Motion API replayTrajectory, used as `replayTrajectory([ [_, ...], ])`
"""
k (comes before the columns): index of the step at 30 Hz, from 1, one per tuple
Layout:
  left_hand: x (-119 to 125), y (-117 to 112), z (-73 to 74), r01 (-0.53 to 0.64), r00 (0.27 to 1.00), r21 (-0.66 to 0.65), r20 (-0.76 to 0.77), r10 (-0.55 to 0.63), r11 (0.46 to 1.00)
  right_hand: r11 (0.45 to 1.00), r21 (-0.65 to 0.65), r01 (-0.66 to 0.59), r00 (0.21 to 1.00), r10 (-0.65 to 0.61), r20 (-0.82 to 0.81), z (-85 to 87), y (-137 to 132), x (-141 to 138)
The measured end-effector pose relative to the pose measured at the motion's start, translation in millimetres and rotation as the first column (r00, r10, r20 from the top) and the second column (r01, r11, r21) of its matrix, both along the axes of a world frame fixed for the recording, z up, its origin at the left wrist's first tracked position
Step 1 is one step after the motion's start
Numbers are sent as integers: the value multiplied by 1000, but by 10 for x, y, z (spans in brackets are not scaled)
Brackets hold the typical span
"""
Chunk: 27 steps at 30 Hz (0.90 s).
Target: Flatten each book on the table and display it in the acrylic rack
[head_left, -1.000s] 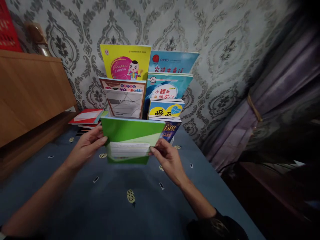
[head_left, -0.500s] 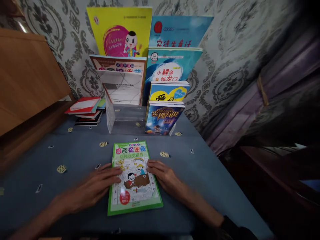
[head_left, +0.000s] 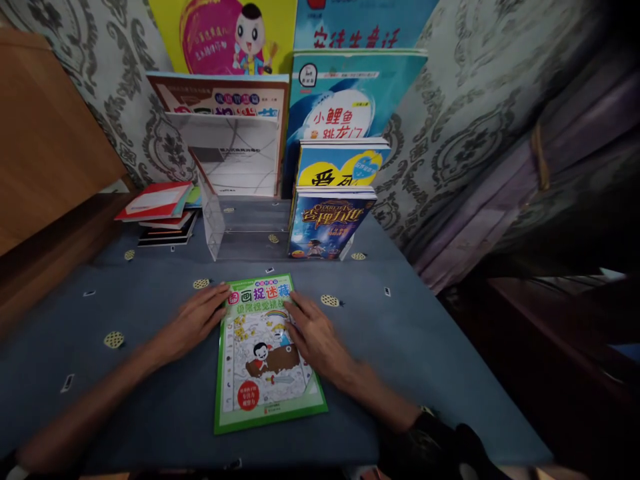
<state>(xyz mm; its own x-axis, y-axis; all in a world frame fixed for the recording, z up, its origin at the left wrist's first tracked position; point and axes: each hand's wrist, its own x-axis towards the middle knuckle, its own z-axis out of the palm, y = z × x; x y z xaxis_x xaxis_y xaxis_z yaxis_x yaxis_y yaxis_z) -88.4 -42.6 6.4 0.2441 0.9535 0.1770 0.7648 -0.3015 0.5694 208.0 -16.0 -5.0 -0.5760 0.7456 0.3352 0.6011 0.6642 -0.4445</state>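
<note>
A green-bordered picture book [head_left: 270, 393] with Chinese lettering lies face up on the table, near its front edge. My left hand [head_left: 197, 320] reaches in from the left, its outstretched fingertips at the upper left edge of the cover. From the other side, my right hand [head_left: 317, 337] lies over the book's right edge, fingers spread across the upper right of the cover. Neither hand is wrapped round the book, which lies flat between them. Both thumbs are hard to make out.
Behind the book stands a clear acrylic rack [head_left: 213, 230] with several upright books, including a blue paperback [head_left: 327, 223] at front right. A stack of books [head_left: 157, 203] lies to its left, near a wooden panel [head_left: 50, 127]. A purple curtain [head_left: 480, 220] hangs at right.
Both hands have slid up along the book's sides, from its middle toward its top. The book stays in place on the table. My view has tilted down and come closer to the rack.
</note>
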Motion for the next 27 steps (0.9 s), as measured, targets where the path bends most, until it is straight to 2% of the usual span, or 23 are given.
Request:
replayTrajectory([
  [6, 194, 149, 74, 87, 995, -3, -49, -87, 996, 1000, -23, 1, 1000, -2, -18, -92, -8, 28],
  [10, 340, 251, 62, 155, 981, -28, -112, -157, 988, 999, -34, 7, 1000, -8, -29, -118, -11, 23],
  [18, 632, 502, 36, 350, 899, 84, -311, -309, 933, 1000, 26, 9, 1000, -9, -6, -117, -23, 22],
  [23, 831, 659, -7, 373, 895, 124, -311, -321, 920, 1000, 21, 8, 1000, -8, -26, -100, -25, 23],
  [27, 899, 713, -79, 373, 897, 160, -314, -311, 914, 999, 42, 7, 1000, -7, -6, -86, -16, 16],
])
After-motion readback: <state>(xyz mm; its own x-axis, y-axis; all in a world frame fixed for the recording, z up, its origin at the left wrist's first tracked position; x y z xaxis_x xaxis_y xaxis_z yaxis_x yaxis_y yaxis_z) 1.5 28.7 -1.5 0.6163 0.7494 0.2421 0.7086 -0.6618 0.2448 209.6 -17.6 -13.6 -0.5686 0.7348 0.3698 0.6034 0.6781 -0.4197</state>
